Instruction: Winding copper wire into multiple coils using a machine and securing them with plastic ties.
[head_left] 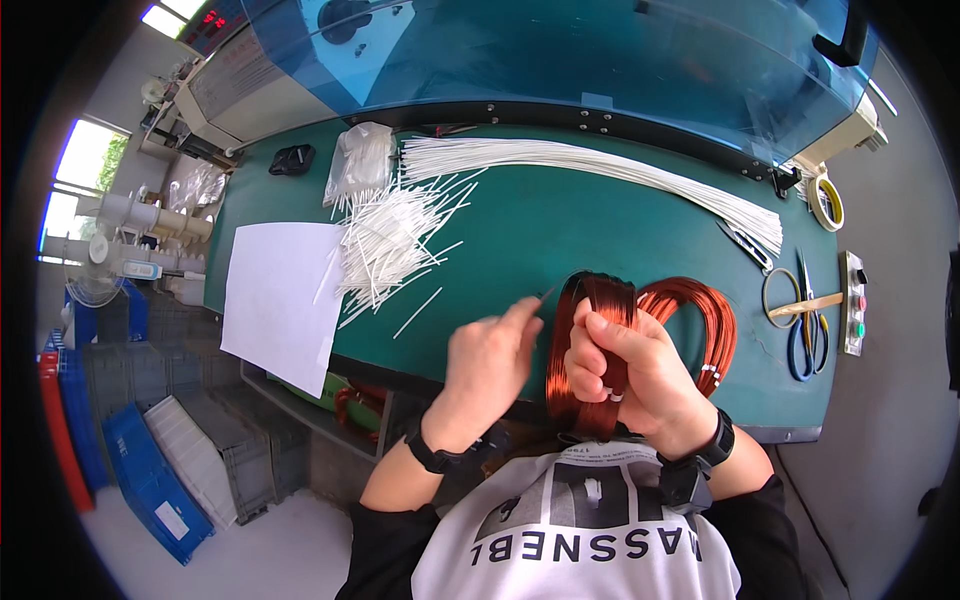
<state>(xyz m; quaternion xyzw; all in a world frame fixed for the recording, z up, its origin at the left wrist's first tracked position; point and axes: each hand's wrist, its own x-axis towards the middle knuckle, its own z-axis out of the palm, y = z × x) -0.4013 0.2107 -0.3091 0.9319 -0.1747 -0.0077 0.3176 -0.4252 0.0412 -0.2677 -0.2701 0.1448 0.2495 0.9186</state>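
Observation:
My right hand (640, 365) is wrapped round a coil of copper-coloured enamelled wire (566, 350), holding it upright at the table's front edge. A small white band shows on the coil just below the fingers. My left hand (488, 358) is to the left of the coil with thumb and fingertips pinched together. A thin, short tip sticks out past those fingertips toward the coil; what it is I cannot make out. Behind my right hand lies a second coil of copper-coloured wire (712, 325) with white bands, flat on the green table (560, 225).
Short white tubes (390, 240) lie heaped beside a white paper sheet (278, 300); long white tubes (600, 170) stretch behind. Scissors (808, 330), snips (745, 245) and a button box (853, 305) sit at right. A blue-covered machine (600, 60) borders the back.

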